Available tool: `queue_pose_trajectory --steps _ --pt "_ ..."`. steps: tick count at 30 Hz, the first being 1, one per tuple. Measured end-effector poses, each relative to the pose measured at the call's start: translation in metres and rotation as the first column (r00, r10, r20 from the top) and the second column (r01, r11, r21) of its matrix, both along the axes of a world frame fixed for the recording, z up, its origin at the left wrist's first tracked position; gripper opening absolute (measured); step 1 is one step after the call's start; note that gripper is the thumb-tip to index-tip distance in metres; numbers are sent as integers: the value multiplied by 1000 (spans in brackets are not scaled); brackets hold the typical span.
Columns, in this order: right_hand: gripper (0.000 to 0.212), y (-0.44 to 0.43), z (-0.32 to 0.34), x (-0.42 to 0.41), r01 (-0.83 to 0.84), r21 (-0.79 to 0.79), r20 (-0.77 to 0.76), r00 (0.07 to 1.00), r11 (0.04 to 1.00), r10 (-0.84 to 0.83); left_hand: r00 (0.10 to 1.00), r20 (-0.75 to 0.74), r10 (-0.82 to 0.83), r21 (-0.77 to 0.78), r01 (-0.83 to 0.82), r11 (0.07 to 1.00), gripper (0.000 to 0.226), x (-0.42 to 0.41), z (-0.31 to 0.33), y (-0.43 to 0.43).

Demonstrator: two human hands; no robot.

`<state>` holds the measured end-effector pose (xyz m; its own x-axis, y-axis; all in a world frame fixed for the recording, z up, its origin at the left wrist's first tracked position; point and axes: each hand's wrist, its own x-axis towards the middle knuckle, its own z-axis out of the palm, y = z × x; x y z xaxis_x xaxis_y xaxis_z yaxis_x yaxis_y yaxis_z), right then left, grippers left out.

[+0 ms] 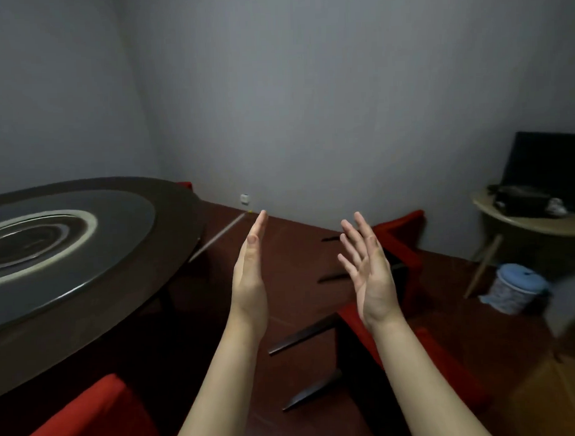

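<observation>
Both bare forearms reach forward at mid-frame, above the dark red floor. My left hand [250, 271] is held edge-on with straight fingers pointing away from me and holds nothing. My right hand [369, 273] is raised with its palm turned toward the left hand, fingers spread and straight, also holding nothing. The two hands are apart and touch no object. Below and behind my right hand lie two red chairs tipped on their sides, the nearer one [444, 369] and the farther one [401, 243], with dark legs sticking out to the left.
A large round dark table [169, 222] with a glass turntable [117, 230] fills the left. A red chair seat [78, 421] is at bottom left. At right stand a pale round side table [524, 226] with dark items and a small bin [513, 288].
</observation>
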<state>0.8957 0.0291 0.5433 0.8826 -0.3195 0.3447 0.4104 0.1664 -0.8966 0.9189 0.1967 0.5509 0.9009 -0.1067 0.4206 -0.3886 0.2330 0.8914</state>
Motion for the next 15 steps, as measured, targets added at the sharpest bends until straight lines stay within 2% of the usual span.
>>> queue_pose_trajectory --steps 3,9,12,15 --pt "41 -51 -5 -7 86 -5 -20 996 996 -86 997 -19 -78 -8 78 997 52 6 -7 -52" --pt "46 -129 -19 -29 281 -1 -58 958 960 -280 959 -85 -269 13 271 962 38 22 -16 -133" --pt "46 -152 -24 -39 372 6 -81 925 928 -370 941 -109 -321 24 325 945 40 30 -23 -160" --pt "44 -167 -29 -45 470 16 -102 879 883 -466 890 -93 -445 26 449 893 44 39 -24 -182"
